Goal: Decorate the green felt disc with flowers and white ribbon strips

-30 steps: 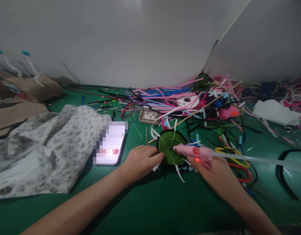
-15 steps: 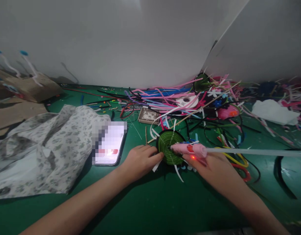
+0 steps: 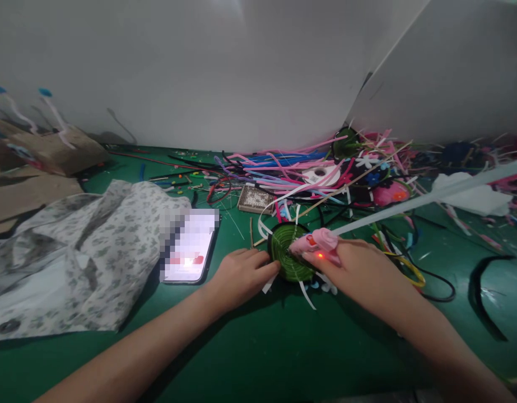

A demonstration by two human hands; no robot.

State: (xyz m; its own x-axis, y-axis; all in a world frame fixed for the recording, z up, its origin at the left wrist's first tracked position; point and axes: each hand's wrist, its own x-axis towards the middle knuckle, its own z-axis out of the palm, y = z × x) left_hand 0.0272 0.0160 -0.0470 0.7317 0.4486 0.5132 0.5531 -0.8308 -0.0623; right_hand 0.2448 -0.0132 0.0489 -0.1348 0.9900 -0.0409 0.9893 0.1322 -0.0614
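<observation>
A round green coiled disc (image 3: 287, 246) lies flat on the green table (image 3: 258, 347). My left hand (image 3: 241, 277) rests at its left edge, fingers curled with the tips pressed on the rim. My right hand (image 3: 359, 271) grips a pink glue gun (image 3: 315, 243) whose red light is on. The nozzle touches the right part of the disc. A long clear glue stick (image 3: 430, 196) juts from the gun's back, up and to the right. White strips stick out from under the disc.
A lit phone (image 3: 189, 246) lies left of my left hand beside a flowered cloth (image 3: 73, 257). A tangle of coloured strips and cords (image 3: 325, 168) fills the table behind the disc. Cardboard (image 3: 40, 151) sits far left, white paper (image 3: 468, 190) far right. White walls stand behind.
My right hand has swung the glue gun, so the glue stick now points up and right instead of level. The nozzle crept slightly left on the disc. My left hand stayed put.
</observation>
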